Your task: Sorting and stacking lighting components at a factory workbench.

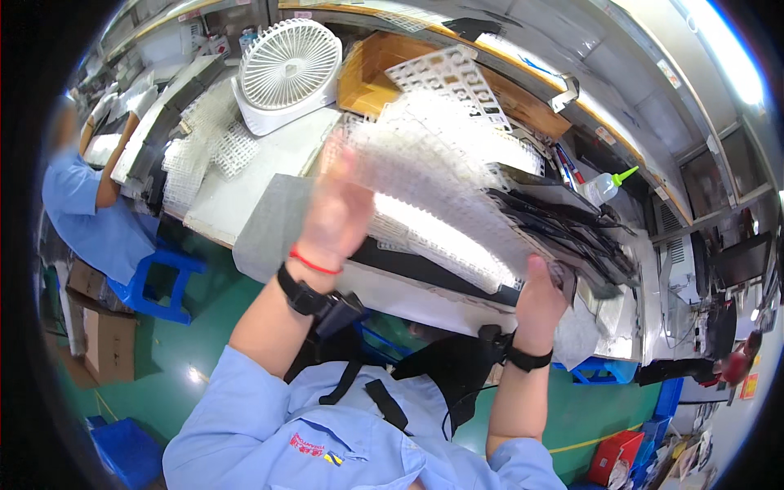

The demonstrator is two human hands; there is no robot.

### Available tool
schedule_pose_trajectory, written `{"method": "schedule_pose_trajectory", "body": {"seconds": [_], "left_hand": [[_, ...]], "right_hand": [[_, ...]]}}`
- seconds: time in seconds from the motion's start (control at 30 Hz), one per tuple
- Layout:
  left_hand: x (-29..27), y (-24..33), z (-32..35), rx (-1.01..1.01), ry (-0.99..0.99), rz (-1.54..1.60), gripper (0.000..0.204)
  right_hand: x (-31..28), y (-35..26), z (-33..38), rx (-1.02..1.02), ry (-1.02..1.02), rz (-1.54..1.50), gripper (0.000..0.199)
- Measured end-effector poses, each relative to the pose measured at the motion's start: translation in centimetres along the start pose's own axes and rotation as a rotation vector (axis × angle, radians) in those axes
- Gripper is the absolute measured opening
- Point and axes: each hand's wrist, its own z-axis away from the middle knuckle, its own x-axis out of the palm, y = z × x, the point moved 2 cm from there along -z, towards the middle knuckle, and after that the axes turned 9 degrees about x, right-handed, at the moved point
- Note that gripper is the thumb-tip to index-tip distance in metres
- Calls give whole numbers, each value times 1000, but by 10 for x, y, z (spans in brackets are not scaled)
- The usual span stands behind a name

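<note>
Between my hands a translucent white perforated sheet (433, 184) is held up at a slant, blurred by motion. Its left end is in my left hand (337, 208), which is raised and smeared, its fingers partly behind the sheet. Lower and to the right, my right hand (539, 300) grips the other end, thumb on top. Behind the sheet lie more white perforated sheets (449, 77) in a loose pile. Under it, a bright strip of the bench and another perforated sheet (461, 265) show. Dark flat pieces (572, 224) are stacked just beyond my right hand.
A white fan (290, 65) stands at the back left beside a wooden box (359, 73). More perforated sheets (192, 155) lie left of it. A bottle with a green nozzle (603, 188) stands back right. A co-worker (90, 196) sits far left near a blue stool (159, 282).
</note>
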Motion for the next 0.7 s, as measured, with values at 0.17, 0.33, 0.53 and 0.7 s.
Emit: {"method": "schedule_pose_trajectory", "body": {"seconds": [0.17,0.33,0.53,0.7], "left_hand": [[-12,15,-12,75,-134,-372,69],[-11,11,-9,65,-167,-605,71],[-29,17,-20,154,-12,-659,66],[3,6,-14,79,-352,-791,68]], "right_hand": [[8,-2,-11,11,-381,-424,31],[13,-2,-10,-69,-454,-492,34],[10,-3,6,-99,-545,-570,42],[13,0,4,-167,-602,-360,43]]}}
